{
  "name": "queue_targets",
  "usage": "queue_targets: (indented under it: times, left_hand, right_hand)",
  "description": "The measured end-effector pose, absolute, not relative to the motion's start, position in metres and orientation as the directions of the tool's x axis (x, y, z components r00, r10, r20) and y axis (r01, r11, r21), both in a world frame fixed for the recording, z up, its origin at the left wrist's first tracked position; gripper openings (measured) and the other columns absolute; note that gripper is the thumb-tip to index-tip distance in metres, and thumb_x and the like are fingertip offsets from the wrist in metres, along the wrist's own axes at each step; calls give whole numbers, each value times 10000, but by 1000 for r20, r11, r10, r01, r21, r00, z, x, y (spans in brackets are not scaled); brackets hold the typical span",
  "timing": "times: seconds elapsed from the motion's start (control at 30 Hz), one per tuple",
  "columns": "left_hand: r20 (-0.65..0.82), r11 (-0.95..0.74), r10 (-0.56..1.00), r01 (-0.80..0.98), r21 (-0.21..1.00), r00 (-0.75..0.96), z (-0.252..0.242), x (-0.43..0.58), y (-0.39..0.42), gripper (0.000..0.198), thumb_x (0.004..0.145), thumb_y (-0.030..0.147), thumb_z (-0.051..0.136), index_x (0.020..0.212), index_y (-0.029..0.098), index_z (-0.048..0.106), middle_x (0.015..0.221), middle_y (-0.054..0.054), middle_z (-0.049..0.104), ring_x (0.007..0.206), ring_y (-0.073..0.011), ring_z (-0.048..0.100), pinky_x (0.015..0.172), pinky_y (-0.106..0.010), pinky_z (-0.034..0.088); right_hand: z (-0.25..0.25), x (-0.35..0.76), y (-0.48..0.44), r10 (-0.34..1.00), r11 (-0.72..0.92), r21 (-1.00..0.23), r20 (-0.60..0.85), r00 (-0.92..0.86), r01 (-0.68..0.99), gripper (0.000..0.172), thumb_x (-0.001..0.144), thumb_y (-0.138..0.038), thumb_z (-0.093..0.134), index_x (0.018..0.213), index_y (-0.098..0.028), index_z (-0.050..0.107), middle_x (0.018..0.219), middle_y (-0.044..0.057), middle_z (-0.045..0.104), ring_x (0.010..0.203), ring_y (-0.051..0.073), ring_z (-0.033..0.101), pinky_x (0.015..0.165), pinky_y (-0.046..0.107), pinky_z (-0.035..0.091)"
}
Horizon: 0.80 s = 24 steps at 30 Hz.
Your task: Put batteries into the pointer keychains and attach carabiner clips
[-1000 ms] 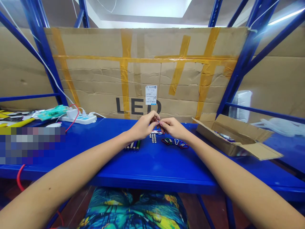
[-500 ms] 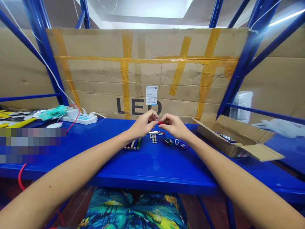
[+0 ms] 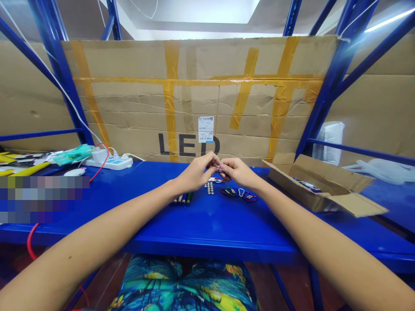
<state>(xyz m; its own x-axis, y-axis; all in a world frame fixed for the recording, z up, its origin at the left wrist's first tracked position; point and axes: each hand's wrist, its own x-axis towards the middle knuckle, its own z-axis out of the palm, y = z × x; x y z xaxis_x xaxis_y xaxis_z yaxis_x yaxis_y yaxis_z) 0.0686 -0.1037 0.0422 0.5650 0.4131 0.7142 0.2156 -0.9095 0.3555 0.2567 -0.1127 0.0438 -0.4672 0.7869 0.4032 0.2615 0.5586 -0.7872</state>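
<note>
Small metallic part (image 3: 219,172) pinched between left hand (image 3: 197,172), right hand (image 3: 238,172); poised just above shelf (image 3: 207,224)

Blue bench (image 3: 210,224), tan cardboard (image 3: 129,121) with yellow tape (image 3: 170,86) stripes, red and green carabiners (image 3: 238,193).

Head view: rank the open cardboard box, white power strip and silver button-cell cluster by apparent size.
1. open cardboard box
2. white power strip
3. silver button-cell cluster
The differences are plain, so there are no ties, though the strip lies somewhat farther back.
</note>
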Motion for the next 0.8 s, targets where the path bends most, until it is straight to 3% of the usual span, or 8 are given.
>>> queue_targets:
  times: [0.17, 0.33, 0.5, 0.63, 0.8]
  left_hand:
    - [701, -921, 387, 217, 323, 600, 44, 69, -107, 53, 906, 143, 475, 930, 180, 505, 835, -19, 612, 750, -120, 578, 681, -265, 463]
    - [693, -914, 405, 234, 333, 596, 43, 72, -108, 53, 893, 149, 486, 923, 179, 517, 825, -19, 608, 757, -129, 572, 680, -276, 452]
    - [693, -872, 482, 216, 439, 536, 41, 72, -104, 48, 903, 212, 516, 936, 178, 517, 846, -25, 626, 770, -134, 584, 705, -287, 466]
    - [713, -875, 479, 344, 340, 513, 38, 68, -99, 56, 901, 208, 511, 938, 181, 544, 836, -24, 627, 752, -141, 560, 689, -295, 441]
    - [651, -871, 470, 432, 233, 596, 32, 70, -97, 65, 884, 217, 532, 904, 177, 579, 808, -30, 633, 727, -155, 554, 672, -303, 423]
  right_hand:
    - [45, 261, -112, 782, 343, -937, 247, -572, 64, 307, 820, -407, 630, 674, -176, 491, 570, -47, 427, 472, 73, 320, 484, 253, 262]
    - [47, 264, -112, 783, 246, -968, 171, -598, 45, 262, 789, -353, 654, 679, -167, 506, 568, -41, 458, 465, 66, 308, 480, 252, 257]
    - [55, 271, -109, 790, 390, -903, 226, -570, 181, 274, 813, -381, 629, 679, -154, 553, 599, -2, 551, 511, 98, 477, 516, 257, 345]
    - [61, 280, -104, 850, 413, -843, 221, -478, 345, 258, 820, -350, 620, 663, -149, 586, 616, 16, 592, 517, 102, 512, 518, 254, 394]
    - [58, 280, -102, 876, 387, -816, 179, -448, 430, 225, 841, -264, 585, 653, -145, 616, 614, 38, 618, 517, 107, 529, 486, 243, 413]
